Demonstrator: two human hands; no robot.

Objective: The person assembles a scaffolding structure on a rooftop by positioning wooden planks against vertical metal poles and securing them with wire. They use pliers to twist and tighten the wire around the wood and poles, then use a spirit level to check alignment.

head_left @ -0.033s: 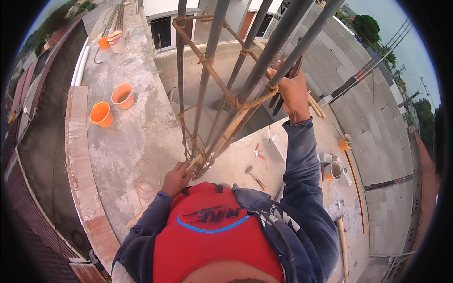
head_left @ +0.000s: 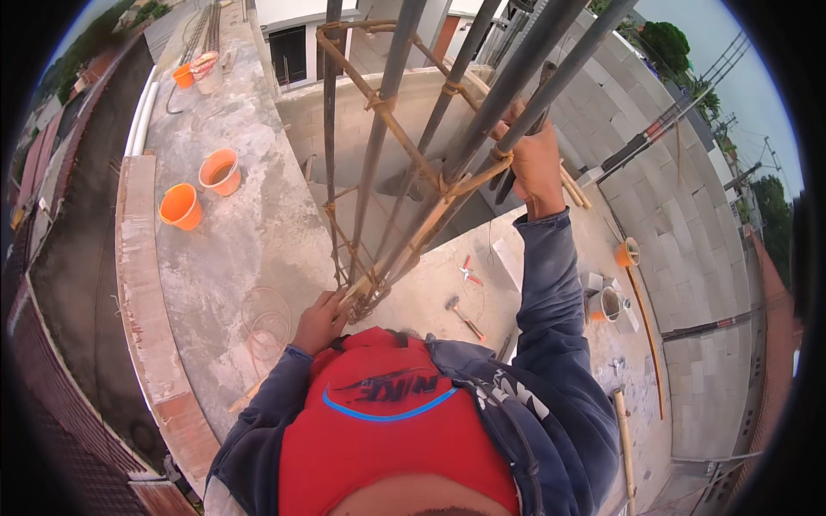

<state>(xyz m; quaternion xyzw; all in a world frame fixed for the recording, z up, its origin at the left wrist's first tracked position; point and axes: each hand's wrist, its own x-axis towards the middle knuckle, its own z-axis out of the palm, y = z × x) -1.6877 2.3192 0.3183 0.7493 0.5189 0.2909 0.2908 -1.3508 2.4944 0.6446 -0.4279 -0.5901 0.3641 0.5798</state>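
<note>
A rebar cage (head_left: 387,82) of dark upright bars, tied with rusty square stirrups (head_left: 403,142), rises in front of me. A pale wooden strip (head_left: 422,229) runs along its lower part. My left hand (head_left: 320,322) is low at the cage's foot, its fingers curled onto the end of it. Higher up on the right, my right hand (head_left: 537,163) is closed round a dark metal tool (head_left: 502,184), beside the nearest bar and a stirrup corner. Bars partly cover the tool and the fingertips, so its exact kind cannot be made out.
Red-handled pliers (head_left: 467,271) and a hammer (head_left: 469,322) lie on the concrete ahead. Two orange buckets (head_left: 181,206) stand at the left, more at far left and right. Beyond the cage the slab edge drops into a block-walled opening (head_left: 301,129). A wooden pole (head_left: 625,447) lies at the right.
The view has shifted slightly. The dark tool in my right hand has turned a little, its upper end now showing above the hand. My left hand stays at the cage's foot.
</note>
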